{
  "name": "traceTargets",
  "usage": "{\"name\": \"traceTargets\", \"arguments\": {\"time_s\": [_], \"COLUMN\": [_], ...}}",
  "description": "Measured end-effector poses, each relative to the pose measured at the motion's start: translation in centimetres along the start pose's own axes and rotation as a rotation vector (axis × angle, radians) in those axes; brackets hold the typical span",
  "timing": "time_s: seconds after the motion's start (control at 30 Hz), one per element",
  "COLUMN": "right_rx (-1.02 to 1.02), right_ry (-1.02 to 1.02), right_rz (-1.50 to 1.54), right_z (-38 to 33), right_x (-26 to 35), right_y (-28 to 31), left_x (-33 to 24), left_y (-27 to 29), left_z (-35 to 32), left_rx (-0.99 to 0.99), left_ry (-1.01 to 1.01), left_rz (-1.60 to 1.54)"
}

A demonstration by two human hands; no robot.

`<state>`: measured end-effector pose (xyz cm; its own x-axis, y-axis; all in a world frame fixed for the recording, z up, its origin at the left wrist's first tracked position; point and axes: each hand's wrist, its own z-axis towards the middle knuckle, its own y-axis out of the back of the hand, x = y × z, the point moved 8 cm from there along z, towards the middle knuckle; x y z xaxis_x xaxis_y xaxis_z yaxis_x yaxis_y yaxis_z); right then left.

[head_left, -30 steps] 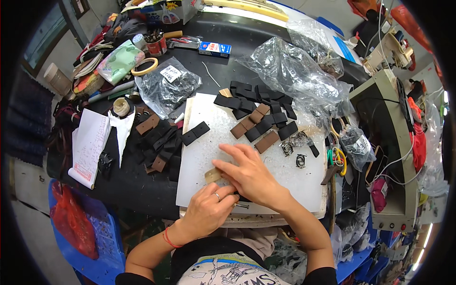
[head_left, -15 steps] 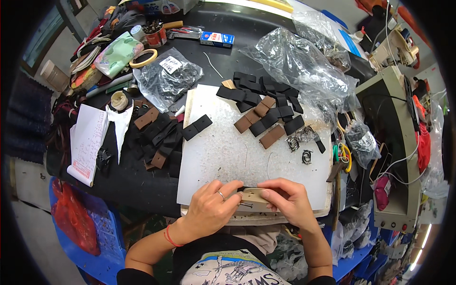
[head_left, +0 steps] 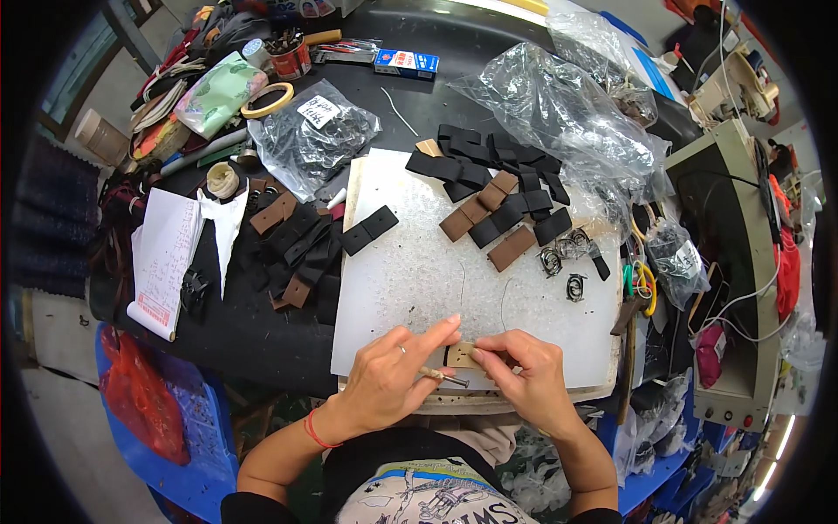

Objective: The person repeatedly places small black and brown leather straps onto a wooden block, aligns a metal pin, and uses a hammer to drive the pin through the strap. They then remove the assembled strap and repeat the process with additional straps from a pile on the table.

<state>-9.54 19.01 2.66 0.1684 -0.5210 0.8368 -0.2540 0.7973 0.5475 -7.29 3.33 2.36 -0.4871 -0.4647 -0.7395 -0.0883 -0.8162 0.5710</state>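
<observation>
At the near edge of a white cutting board (head_left: 410, 271), both my hands meet over a small tan leather piece (head_left: 460, 355). My left hand (head_left: 388, 380) holds a thin metal-tipped tool (head_left: 439, 376) against the piece, index finger stretched out. My right hand (head_left: 528, 375) pinches the tan piece from the right. Black and brown leather strips (head_left: 497, 196) lie piled at the board's far right. One black strip (head_left: 369, 230) lies at the board's left edge. Small metal buckles (head_left: 563, 262) rest right of the pile.
More dark strips (head_left: 292, 253) cover the black table left of the board, beside a notepad (head_left: 161, 262). Clear plastic bags (head_left: 559, 96) sit behind, a tape roll (head_left: 266, 100) and cup at far left. A grey machine (head_left: 729, 262) stands on the right. Scissors (head_left: 642, 284) lie by it.
My hands have drawn back from the middle of the board to its near edge, bringing the tan piece along. My left hand now holds the tool against it.
</observation>
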Motion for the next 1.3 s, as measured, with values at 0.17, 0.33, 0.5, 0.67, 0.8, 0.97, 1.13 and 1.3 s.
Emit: {"name": "traceTargets", "arguments": {"time_s": [0.17,0.33,0.5,0.67,0.8,0.97,1.13,1.3], "right_rx": [-0.017,-0.021,-0.030,-0.045,-0.102,-0.063,-0.065,-0.003], "right_ry": [0.056,0.054,0.057,0.089,0.064,0.278,0.377,0.432], "right_rz": [-0.036,-0.066,-0.039,-0.126,-0.245,-0.179,-0.278,-0.484], "right_z": [-0.1,-0.1,-0.3,-0.7,-0.8,-2.8,-3.2,-3.1], "right_x": [0.3,0.6,0.4,0.3,0.4,-0.2,-0.4,0.5], "right_y": [0.0,0.0,0.0,-0.3,1.3,2.2,1.6,0.9], "left_x": [0.0,-0.6,-1.3,-1.4,-1.8,-2.2,-2.5,-2.4], "left_y": [-0.1,-0.2,-0.4,-0.8,-0.7,-0.8,-0.8,-0.7], "left_z": [-0.3,-0.5,-0.7,-0.2,0.0,0.4,0.5,0.7], "left_rx": [-0.015,-0.065,-0.015,0.017,0.038,0.054,0.064,0.123], "left_ry": [-0.031,-0.120,-0.205,-0.193,-0.178,-0.164,-0.147,-0.062], "left_rz": [0.027,0.128,0.278,0.282,0.292,0.327,0.348,0.284]}}
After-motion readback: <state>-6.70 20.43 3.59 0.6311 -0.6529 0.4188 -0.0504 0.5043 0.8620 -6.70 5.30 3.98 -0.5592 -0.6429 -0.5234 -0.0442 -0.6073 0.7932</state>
